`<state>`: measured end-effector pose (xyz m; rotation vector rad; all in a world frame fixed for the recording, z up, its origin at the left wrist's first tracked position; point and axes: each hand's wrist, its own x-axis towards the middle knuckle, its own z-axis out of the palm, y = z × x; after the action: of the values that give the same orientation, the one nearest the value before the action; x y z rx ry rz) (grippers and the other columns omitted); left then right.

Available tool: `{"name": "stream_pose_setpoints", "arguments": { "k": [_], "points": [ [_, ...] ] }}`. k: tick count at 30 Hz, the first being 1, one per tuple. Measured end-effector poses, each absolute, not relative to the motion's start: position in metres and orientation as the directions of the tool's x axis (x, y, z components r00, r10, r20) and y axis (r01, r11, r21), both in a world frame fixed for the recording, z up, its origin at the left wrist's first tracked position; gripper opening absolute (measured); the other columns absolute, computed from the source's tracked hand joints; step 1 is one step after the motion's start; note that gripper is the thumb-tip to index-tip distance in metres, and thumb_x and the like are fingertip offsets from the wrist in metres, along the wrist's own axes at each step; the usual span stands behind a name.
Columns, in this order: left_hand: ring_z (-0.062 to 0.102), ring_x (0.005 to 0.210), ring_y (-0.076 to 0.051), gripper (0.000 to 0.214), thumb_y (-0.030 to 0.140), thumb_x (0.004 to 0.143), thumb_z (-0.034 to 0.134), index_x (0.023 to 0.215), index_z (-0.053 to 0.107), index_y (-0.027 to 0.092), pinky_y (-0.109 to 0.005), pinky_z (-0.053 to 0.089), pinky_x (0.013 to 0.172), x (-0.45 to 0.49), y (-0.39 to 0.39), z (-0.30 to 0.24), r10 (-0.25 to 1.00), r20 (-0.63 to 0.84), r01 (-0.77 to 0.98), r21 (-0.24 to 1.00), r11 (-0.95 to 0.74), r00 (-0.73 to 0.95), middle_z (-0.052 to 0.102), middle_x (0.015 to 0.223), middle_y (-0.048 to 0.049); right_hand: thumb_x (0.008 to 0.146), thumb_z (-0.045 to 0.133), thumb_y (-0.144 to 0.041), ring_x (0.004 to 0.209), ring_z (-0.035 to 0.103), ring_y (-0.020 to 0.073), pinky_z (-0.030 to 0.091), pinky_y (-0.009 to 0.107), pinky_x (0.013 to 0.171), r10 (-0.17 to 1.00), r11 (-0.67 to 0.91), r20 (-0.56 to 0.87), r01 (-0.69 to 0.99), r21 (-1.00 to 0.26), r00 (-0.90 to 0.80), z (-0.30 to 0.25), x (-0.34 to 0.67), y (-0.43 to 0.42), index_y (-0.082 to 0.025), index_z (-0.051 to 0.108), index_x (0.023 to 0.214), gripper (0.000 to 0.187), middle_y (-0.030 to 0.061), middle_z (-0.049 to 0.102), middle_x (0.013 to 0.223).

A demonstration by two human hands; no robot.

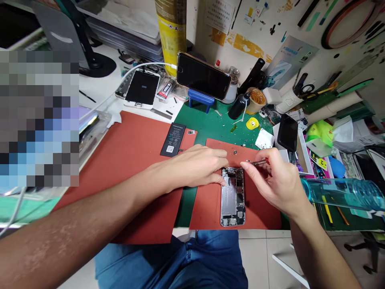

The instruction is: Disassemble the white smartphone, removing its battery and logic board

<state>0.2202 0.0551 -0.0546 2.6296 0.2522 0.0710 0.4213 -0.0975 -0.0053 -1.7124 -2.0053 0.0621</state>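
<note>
An opened smartphone (233, 198), its inner parts bare, lies on the smaller red-brown mat. My left hand (201, 164) grips its top left corner, fingers curled at the upper edge and thumb against the side. Over the top right corner, my right hand (275, 180) pinches a slim metal tool with a red end (260, 162); its tip is too small to make out. Tiny metal parts (235, 152) lie just above the phone. A black phone battery (173, 139) rests on the larger mat beyond my left hand.
A dark-screened phone (203, 76) leans on a blue stand (201, 99), with a white cable plugged in. A black dropper bottle (239, 106) and a yellow round tub (252, 123) stand behind the mat. On the right lies a blue clear bottle (343, 194).
</note>
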Motion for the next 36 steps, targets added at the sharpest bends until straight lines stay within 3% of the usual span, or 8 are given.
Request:
{"name": "stream_pose_setpoints", "arguments": {
  "k": [8,14,32,36],
  "points": [
    [0.072,0.092,-0.022,0.032,0.047,0.099,0.08,0.12,0.077,0.022,-0.031,0.034,0.061,0.2222,0.0546,-0.0505,0.19,-0.042,0.188,0.448,-0.874,0.981,0.075,0.106,-0.0026,0.105,0.065,-0.021,0.071,0.07,0.0155,0.052,0.029,0.061,0.935,0.212,0.348,0.897,-0.387,-0.071,-0.0078,0.4204,-0.0967,-0.025,0.055,0.11,0.012,-0.0013,0.07,0.089],
    [0.073,0.093,-0.023,0.032,0.047,0.099,0.08,0.117,0.077,0.021,-0.032,0.036,0.061,0.2205,0.055,-0.0536,0.184,-0.01,0.168,0.457,-0.873,0.983,0.073,0.104,-0.0023,0.104,0.064,-0.02,0.064,0.066,0.014,0.05,0.028,0.058,0.927,0.206,0.37,0.903,-0.377,-0.057,-0.0076,0.4179,-0.0959,-0.025,0.056,0.11,0.012,-0.0028,0.068,0.085],
    [0.073,0.092,-0.023,0.029,0.045,0.1,0.078,0.117,0.077,0.021,-0.031,0.04,0.064,0.2203,0.0551,-0.0539,0.188,-0.01,0.171,0.474,-0.864,0.982,0.074,0.104,-0.0031,0.104,0.066,-0.023,0.065,0.068,0.0139,0.054,0.028,0.058,0.906,0.171,0.424,0.92,-0.354,-0.005,-0.0129,0.416,-0.1006,-0.025,0.056,0.116,0.016,-0.0002,0.071,0.093],
    [0.073,0.09,-0.022,0.03,0.048,0.101,0.077,0.116,0.077,0.021,-0.032,0.041,0.063,0.2192,0.0555,-0.0559,0.183,0.011,0.155,0.479,-0.864,0.983,0.073,0.103,-0.0028,0.104,0.064,-0.024,0.071,0.072,0.0175,0.057,0.031,0.061,0.911,0.171,0.413,0.919,-0.355,-0.01,-0.014,0.4143,-0.1026,-0.025,0.055,0.119,0.018,0.0011,0.072,0.094]
  ]
}}
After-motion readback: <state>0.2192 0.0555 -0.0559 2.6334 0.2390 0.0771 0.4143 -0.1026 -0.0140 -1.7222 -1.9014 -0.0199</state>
